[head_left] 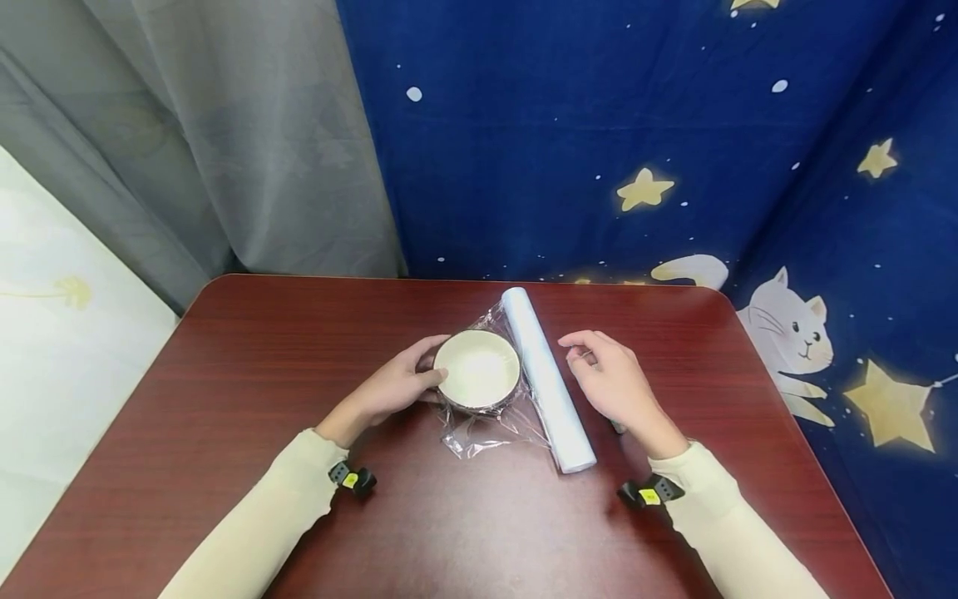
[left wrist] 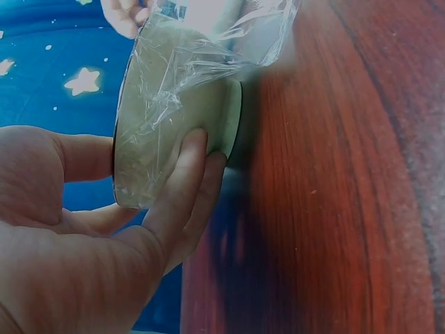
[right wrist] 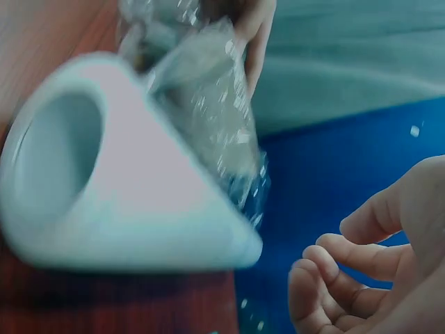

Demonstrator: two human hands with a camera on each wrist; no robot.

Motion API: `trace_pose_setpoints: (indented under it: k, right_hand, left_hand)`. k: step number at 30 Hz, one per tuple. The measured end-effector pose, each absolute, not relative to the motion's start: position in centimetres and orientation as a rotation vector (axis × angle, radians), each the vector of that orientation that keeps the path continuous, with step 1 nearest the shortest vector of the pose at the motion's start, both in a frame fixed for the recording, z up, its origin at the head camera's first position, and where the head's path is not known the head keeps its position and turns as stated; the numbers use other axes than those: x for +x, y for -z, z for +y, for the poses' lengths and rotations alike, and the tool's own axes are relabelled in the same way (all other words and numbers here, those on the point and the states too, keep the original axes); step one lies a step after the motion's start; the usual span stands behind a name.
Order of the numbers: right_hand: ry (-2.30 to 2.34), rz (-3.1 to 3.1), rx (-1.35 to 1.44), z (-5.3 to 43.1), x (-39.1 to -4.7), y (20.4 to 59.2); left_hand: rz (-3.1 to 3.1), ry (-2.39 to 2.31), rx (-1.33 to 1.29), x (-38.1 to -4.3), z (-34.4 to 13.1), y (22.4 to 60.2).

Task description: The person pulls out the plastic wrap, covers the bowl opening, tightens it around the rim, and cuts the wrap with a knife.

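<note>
A cream-coloured bowl (head_left: 479,370) stands near the middle of the table, clear plastic film wrapped against its outer wall. My left hand (head_left: 400,383) grips the bowl's left side, with the thumb at the rim. In the left wrist view, fingers (left wrist: 186,174) of that hand lie along the bowl's wall (left wrist: 208,115) near its foot. Clear film (head_left: 486,433) spreads from the bowl to a white roll of cling film (head_left: 550,383) lying just to its right. My right hand (head_left: 609,378) hovers right of the roll, fingers loosely bent and holding nothing.
Everything lies on a dark red wooden table (head_left: 299,324). A grey curtain (head_left: 277,141) and a blue star-patterned curtain (head_left: 524,125) hang behind its far edge. The roll's hollow core (right wrist: 55,156) faces the right wrist camera.
</note>
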State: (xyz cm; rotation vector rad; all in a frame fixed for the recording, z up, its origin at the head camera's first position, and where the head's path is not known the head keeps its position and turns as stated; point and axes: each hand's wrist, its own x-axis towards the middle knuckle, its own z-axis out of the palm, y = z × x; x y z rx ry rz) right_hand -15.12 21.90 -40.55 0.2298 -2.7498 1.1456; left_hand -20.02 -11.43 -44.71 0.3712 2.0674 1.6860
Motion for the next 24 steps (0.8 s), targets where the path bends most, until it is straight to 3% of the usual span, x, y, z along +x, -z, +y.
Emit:
trace_pose_setpoints:
  k: [24]
  right_hand:
    - [-1.413, -2.923, 0.456, 16.0, -17.0, 38.5]
  left_hand:
    - [2.136, -1.631, 0.323, -17.1, -12.9, 44.6]
